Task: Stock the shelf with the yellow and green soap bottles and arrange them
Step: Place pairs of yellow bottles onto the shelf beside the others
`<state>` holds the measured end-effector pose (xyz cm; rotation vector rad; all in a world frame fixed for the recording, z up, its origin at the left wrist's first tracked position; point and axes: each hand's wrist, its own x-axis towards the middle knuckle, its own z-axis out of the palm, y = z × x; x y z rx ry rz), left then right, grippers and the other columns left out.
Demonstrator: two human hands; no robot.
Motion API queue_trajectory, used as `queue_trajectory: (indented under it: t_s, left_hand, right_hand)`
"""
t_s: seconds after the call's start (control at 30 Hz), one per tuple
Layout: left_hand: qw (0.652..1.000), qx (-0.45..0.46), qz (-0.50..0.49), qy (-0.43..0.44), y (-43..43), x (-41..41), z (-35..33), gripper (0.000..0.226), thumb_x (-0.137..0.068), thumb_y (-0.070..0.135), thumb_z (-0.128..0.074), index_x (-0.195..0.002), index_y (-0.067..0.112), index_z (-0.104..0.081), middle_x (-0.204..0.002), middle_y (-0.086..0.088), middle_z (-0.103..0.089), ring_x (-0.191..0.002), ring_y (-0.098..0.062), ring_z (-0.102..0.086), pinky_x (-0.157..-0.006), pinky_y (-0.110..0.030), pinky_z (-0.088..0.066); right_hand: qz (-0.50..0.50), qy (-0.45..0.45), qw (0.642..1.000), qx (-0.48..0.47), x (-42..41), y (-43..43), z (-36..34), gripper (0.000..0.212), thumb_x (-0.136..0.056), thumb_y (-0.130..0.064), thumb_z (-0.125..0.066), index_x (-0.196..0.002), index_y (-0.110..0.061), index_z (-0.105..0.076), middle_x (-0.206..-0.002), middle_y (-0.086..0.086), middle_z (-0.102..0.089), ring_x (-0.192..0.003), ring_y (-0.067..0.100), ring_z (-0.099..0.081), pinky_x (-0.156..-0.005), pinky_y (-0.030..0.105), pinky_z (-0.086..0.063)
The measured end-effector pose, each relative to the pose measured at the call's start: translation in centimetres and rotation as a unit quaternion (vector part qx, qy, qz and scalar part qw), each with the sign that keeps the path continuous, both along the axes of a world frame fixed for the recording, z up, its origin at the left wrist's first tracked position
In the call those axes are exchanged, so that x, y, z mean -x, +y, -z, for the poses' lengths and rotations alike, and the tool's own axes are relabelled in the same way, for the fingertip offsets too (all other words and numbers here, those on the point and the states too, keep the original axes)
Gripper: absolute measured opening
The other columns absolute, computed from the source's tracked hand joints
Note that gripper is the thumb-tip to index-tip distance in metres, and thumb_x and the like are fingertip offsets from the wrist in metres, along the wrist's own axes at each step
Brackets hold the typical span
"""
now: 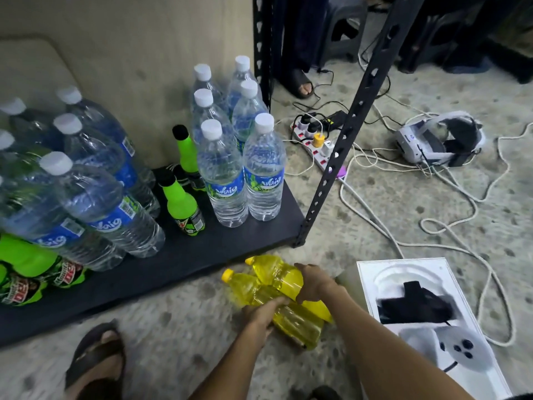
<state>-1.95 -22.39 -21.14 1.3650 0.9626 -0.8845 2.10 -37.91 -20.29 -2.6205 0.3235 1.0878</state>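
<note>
Two yellow soap bottles lie side by side just above the floor, in front of the shelf's right corner, caps pointing up-left. My left hand [261,314] grips the nearer yellow bottle [253,293] around its middle. My right hand [314,282] grips the farther yellow bottle [274,271] from above. On the dark bottom shelf board [219,249] stand two green bottles with black caps, one [184,207] in front and one [186,153] behind it. More green bottles [27,269] lie at the shelf's left front.
Clear water bottles stand in a group at the shelf's right [230,157] and another at its left [86,180]. A black shelf post [343,134] rises at the corner. On the floor: a power strip [314,140] with tangled cables, a headset [438,140], a white box [432,319], my sandalled foot [98,359].
</note>
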Motion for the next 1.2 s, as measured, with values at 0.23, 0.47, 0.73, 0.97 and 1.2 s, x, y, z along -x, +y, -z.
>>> queue_trajectory:
  t_s: [0.23, 0.47, 0.73, 0.97, 1.2]
  left_hand:
    - [0.998, 0.002, 0.066, 0.014, 3.5, 1.8, -0.4, 0.032, -0.069, 0.010, -0.085, -0.098, 0.010, -0.070, -0.107, -0.006, -0.066, -0.095, -0.018, -0.059, -0.086, -0.032, -0.045]
    - [0.987, -0.089, 0.068, -0.116, 5.8, 2.3, -3.4, 0.075, -0.019, 0.024, -0.093, -0.090, 0.013, -0.073, -0.085, -0.003, -0.078, -0.078, -0.023, -0.075, -0.072, -0.042, -0.063]
    - [0.963, -0.130, 0.125, -0.202, 9.7, 1.6, -10.9, 0.071, -0.014, 0.034, -0.095, -0.082, 0.023, -0.075, -0.075, 0.009, -0.077, -0.074, -0.012, -0.075, -0.066, -0.034, -0.063]
    - [0.916, -0.159, 0.166, -0.330, 13.6, 0.9, -22.8, 0.073, -0.017, 0.039, -0.094, -0.085, 0.025, -0.072, -0.077, 0.013, -0.075, -0.077, -0.007, -0.070, -0.063, -0.022, -0.053]
    - [0.837, -0.116, 0.158, -0.511, 19.0, 2.5, -35.7, 0.074, -0.022, 0.029, -0.099, -0.090, 0.017, -0.072, -0.076, 0.008, -0.078, -0.069, -0.006, -0.074, -0.062, -0.026, -0.055]
  right_hand:
    - [-0.020, -0.045, 0.998, 0.044, 1.5, 1.2, 0.4, 0.105, -0.067, -0.031, -0.086, -0.150, -0.014, -0.025, -0.139, 0.014, -0.042, -0.128, 0.036, -0.045, -0.101, 0.043, -0.047]
    - [0.022, -0.110, 0.992, 0.058, 3.3, 2.8, -0.9, 0.070, -0.068, -0.025, -0.077, -0.130, -0.012, -0.046, -0.121, 0.013, -0.058, -0.113, 0.033, -0.058, -0.087, 0.041, -0.053]
    - [0.049, -0.065, 0.996, 0.038, 8.1, 3.2, -4.7, 0.081, -0.052, -0.038, -0.088, -0.124, -0.018, -0.058, -0.124, 0.010, -0.060, -0.113, 0.028, -0.062, -0.084, 0.033, -0.055]
    - [0.038, -0.192, 0.981, -0.010, 9.7, 4.9, -14.5, 0.096, -0.050, -0.046, -0.086, -0.138, -0.027, -0.050, -0.120, 0.007, -0.067, -0.113, 0.028, -0.062, -0.085, 0.034, -0.052]
    - [0.086, -0.384, 0.914, -0.095, 10.2, 7.2, -27.5, 0.082, -0.040, -0.045, -0.085, -0.118, -0.029, -0.066, -0.090, -0.005, -0.074, -0.084, 0.016, -0.070, -0.057, 0.010, -0.038]
